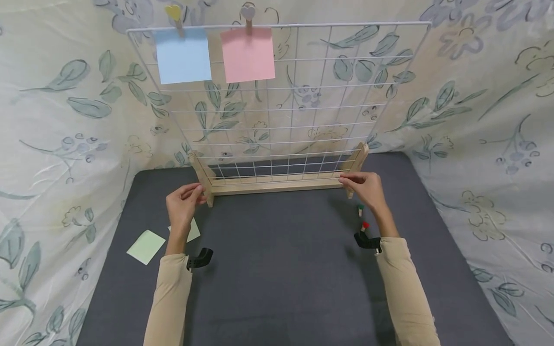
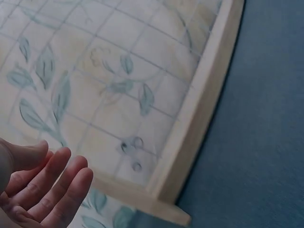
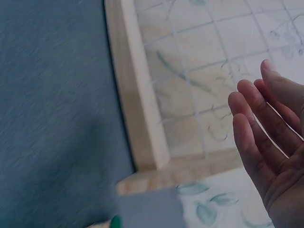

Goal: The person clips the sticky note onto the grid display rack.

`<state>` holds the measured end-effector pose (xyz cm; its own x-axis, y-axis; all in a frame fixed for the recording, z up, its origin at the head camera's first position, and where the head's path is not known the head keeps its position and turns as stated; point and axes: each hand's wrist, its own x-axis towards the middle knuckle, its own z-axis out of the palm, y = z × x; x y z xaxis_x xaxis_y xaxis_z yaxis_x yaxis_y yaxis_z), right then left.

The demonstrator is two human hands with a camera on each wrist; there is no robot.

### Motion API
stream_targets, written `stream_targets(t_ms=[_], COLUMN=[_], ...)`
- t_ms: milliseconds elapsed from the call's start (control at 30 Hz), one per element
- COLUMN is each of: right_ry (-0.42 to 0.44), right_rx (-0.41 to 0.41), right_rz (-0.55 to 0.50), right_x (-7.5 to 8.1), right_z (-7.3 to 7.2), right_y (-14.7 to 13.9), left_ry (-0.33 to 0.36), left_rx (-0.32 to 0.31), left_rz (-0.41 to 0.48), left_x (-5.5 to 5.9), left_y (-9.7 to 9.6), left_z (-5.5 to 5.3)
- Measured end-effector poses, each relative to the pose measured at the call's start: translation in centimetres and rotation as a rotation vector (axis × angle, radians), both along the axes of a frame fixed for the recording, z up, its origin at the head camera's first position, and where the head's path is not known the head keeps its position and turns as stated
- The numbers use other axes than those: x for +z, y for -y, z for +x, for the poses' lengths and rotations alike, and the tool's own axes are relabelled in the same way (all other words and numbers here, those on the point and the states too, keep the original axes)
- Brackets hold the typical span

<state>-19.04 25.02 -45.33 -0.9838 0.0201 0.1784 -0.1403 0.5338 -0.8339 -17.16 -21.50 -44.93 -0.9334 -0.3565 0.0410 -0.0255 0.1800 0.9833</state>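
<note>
A white wire grid (image 1: 303, 24) stands upright in a wooden base (image 1: 277, 187). At its top left hang a blue paper (image 1: 183, 57) and a pink paper (image 1: 248, 57), held by a yellow heart clothespin (image 1: 174, 14) and a pale heart clothespin (image 1: 248, 14). My left hand (image 1: 182, 209) is beside the base's left foot, fingers loosely bent, holding nothing. By the right foot, my right hand (image 1: 367, 188) hovers in a similar pose. Both wrist views show bare fingers in front of the grid; contact with the wood cannot be told.
A green note (image 1: 146, 247) lies on the dark table at left; another pale green note (image 1: 193, 230) is partly behind my left wrist. Near my right wrist lie a green-topped clothespin (image 1: 360, 210) and a red-topped clothespin (image 1: 365, 226). Floral cloth (image 1: 78, 168) surrounds the table.
</note>
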Motion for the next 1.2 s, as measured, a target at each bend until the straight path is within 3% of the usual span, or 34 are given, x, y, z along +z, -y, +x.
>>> stream_targets(t_ms=[233, 633, 800, 867, 1067, 1200], right_ry=[0.018, 0.106, 0.102, 0.107, 0.152, 0.195], right_rx=[-0.005, -0.056, -0.132, -0.173, -0.278, -0.286], right_rz=[-0.008, -0.021, 0.014, 0.043, 0.167, 0.195], right_x=[-2.3, -5.0, -6.0, -6.3, -7.7, -8.9], right_z=[1.0, 3.1, 4.2, 4.7, 6.7, 8.2], right_y=[-1.5, -2.7, -3.4, -3.8, -5.0, -5.5], left_ry=[0.060, 0.152, 0.162, 0.170, 0.184, 0.212], left_rx=[0.049, 0.139, 0.209, 0.256, 0.398, 0.411], left_rz=[0.048, 0.161, 0.161, 0.080, -0.389, -0.442], left_x=[-2.0, -4.1, -5.5, -6.2, -8.0, -8.8], left_y=[1.5, 4.1, 4.7, 4.9, 5.0, 5.2], left_z=[1.3, 3.5, 4.6, 5.0, 5.7, 5.8])
